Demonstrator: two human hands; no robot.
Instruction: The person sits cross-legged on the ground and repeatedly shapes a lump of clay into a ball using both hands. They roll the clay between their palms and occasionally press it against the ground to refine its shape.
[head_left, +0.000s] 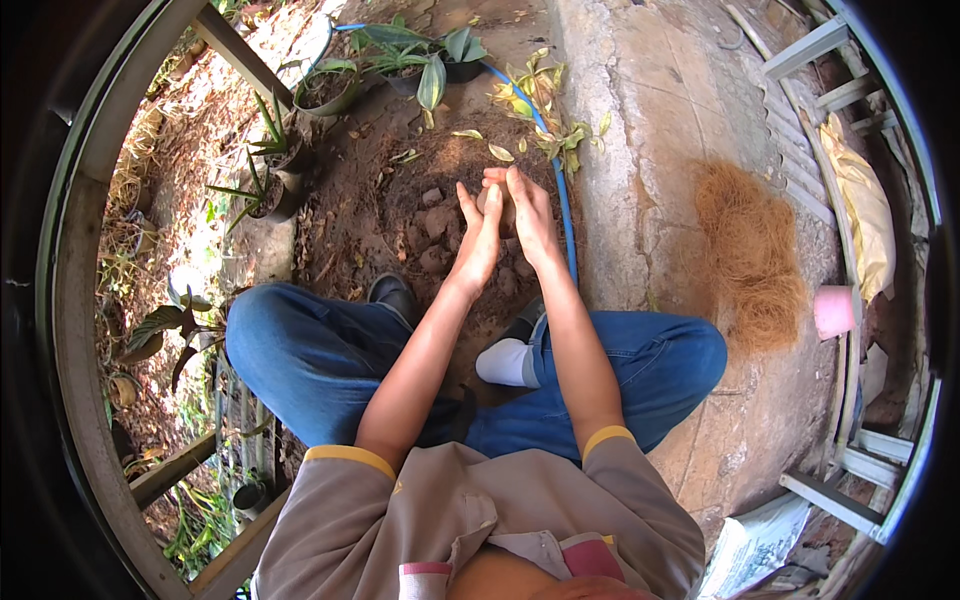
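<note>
My left hand (478, 240) and my right hand (531, 217) face each other over the ground between my feet. Pressed between the two palms is a rounded brown lump of soil (508, 217), partly covered by the fingers. Just below and left of the hands lies a cluster of soil clumps (436, 225), several of them roughly ball-shaped. Loose dark soil (352, 202) surrounds the cluster.
A blue hose (564, 217) runs along a concrete ledge (622, 180) at the right, beside a wilted leafy plant (566, 139). Coconut fibre (750, 255) lies on the ledge near a pink pot (834, 312). Potted plants (281, 154) line the left and far side.
</note>
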